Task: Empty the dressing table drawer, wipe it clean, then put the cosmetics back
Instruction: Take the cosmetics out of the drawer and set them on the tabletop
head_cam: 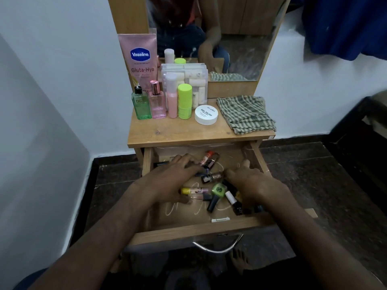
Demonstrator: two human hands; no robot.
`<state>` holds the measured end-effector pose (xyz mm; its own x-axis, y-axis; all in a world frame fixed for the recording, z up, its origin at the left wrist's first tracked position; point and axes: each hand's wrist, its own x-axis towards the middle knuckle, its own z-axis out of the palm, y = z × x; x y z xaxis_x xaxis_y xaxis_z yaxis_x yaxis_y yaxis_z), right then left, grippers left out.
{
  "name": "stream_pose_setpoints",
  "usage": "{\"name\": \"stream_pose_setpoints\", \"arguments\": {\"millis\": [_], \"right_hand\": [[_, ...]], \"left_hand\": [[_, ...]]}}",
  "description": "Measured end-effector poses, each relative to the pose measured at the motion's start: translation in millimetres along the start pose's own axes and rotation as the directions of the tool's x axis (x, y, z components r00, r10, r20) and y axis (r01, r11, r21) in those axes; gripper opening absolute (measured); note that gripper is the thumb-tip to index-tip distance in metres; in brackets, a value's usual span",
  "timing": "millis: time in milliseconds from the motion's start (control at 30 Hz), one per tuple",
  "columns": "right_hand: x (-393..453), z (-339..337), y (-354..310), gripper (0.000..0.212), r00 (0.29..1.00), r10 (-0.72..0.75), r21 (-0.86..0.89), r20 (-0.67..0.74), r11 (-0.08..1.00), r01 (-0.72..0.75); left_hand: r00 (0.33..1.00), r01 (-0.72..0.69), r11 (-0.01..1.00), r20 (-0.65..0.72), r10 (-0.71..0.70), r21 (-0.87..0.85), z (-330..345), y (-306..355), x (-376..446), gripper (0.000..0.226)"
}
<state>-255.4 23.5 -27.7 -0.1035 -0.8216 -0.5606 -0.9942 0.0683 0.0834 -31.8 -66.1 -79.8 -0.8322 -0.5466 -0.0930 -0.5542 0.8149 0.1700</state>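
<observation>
drawer (pixel 194 228) pulled out | both hands among nail polishes (pixel 217 190) (scattered)

Drawer (pixel 194 228) open on top – bare floor at 6 o'clock, nail polish bottles (pixel 217 192) clutter centre. Tabletop (pixel 178 132): front strip free; bottles (pixel 163 101) at 11, folded cloth (pixel 246 115) at 1.

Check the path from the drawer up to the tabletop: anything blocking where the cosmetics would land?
Nothing visible blocks it. The drawer is pulled open, both hands are already among the nail polish bottles, and the front strip of the tabletop lies bare. Further back stand the bottles, the white tub and the checked cloth.
</observation>
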Motion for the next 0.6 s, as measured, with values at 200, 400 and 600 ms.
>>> {"name": "stream_pose_setpoints", "arguments": {"millis": [200, 400, 600], "right_hand": [[24, 4, -12, 0.065, 0.977, -0.168, 0.340, -0.128, 0.919, 0.202], [35, -3, -19, 0.052, 0.893, -0.034, 0.277, -0.450, 0.945, 0.176], [26, 5, -36, 0.041, 0.949, -0.212, 0.244, -0.234, 0.932, 0.268]], "left_hand": [[0.996, 0.080, 0.995, -0.038, -0.078, 0.055, -4, -10, -4, 0.082], [0.993, 0.102, 0.993, -0.068, -0.098, 0.057, -18, -14, -17, 0.089], [0.999, 0.033, 0.998, 0.021, -0.034, 0.054, -18, 4, -11, 0.071]]}}
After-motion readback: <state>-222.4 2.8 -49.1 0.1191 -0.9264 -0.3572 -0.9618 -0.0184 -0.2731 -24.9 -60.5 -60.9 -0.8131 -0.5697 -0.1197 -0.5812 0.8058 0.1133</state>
